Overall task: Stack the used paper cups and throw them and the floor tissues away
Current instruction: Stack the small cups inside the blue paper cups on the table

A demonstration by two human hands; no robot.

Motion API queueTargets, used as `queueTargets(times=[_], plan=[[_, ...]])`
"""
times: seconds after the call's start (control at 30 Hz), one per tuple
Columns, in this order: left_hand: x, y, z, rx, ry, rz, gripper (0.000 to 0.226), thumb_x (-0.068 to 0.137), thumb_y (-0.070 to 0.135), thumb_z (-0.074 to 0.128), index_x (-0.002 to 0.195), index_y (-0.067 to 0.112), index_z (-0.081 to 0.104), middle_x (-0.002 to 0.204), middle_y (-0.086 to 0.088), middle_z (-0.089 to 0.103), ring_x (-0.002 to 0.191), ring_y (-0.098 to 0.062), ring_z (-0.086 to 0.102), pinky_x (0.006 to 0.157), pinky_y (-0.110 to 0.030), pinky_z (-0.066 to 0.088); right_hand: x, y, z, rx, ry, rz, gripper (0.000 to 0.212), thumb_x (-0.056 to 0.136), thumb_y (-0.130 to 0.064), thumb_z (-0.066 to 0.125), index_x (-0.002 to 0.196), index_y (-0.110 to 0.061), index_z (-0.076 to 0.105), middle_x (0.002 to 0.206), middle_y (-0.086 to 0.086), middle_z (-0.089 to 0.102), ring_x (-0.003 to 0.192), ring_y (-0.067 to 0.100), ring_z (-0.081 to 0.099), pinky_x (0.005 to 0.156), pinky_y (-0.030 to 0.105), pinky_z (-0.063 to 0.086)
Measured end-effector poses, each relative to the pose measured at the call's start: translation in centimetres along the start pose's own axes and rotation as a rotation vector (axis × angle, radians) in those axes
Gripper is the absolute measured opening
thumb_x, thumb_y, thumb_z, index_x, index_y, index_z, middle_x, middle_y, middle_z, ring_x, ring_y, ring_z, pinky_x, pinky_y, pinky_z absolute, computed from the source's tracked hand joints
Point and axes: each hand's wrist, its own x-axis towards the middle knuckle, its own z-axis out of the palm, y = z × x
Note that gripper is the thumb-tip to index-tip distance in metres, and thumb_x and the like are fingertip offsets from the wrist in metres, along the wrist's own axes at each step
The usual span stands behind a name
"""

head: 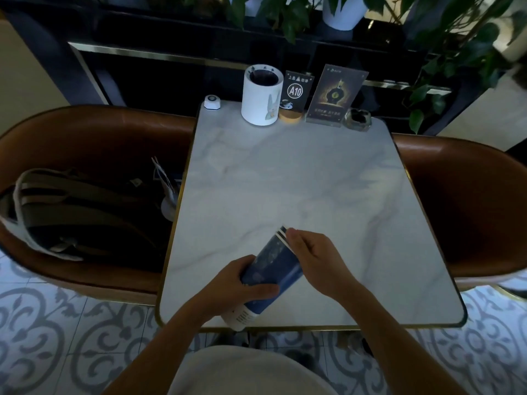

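A stack of blue and white paper cups [273, 269] lies tilted over the near edge of the white marble table [285, 181], rims pointing away from me. My left hand [242, 283] grips the stack around its lower half. My right hand [313, 258] holds the upper part by the rims, fingers curled on it. No floor tissues show on the patterned tile floor [57, 323] in this view.
At the table's far edge stand a white cylindrical bin [261, 99], an A10 table sign [295, 95], a menu stand [332, 98], an ashtray [358, 118] and a call button [212, 103]. Brown chairs flank the table; the left one [99, 132] holds a dark bag [79, 212].
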Motion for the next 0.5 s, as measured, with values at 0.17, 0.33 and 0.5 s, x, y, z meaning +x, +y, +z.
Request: queueTargets(times=[0.17,0.33,0.5], plan=[[0.2,0.2,0.6,0.030,0.036,0.049,0.041,0.054,0.052,0.079,0.083,0.025,0.066,0.074,0.006,0.074,0.065,-0.013,0.069,0.059,-0.026,0.052,-1.0,0.6,1.0,-0.049,0.076,0.056,0.052,0.087,-0.064,0.030,0.054,-0.024,0.038,0.044,-0.008,0.039,0.041,0.007,0.033,0.041,0.021,0.028],[0.5,0.6,1.1,0.030,0.029,0.047,0.041,0.053,0.054,0.078,0.082,0.029,0.067,0.076,0.008,0.076,0.066,-0.011,0.071,0.057,-0.021,0.050,-0.8,1.3,0.6,-0.140,0.102,0.025,0.044,0.087,-0.058,0.037,0.058,-0.026,0.043,0.046,-0.008,0.043,0.042,0.007,0.038,0.042,0.021,0.033],[0.8,0.3,1.2,0.059,0.001,0.068,0.034,0.056,0.054,0.079,0.076,0.032,0.064,0.072,0.008,0.074,0.062,-0.009,0.069,0.057,-0.023,0.050,-1.7,2.3,0.5,-0.119,0.093,0.010,0.031,0.088,-0.043,0.052,0.061,-0.030,0.046,0.049,-0.012,0.046,0.045,0.005,0.042,0.044,0.019,0.036]])
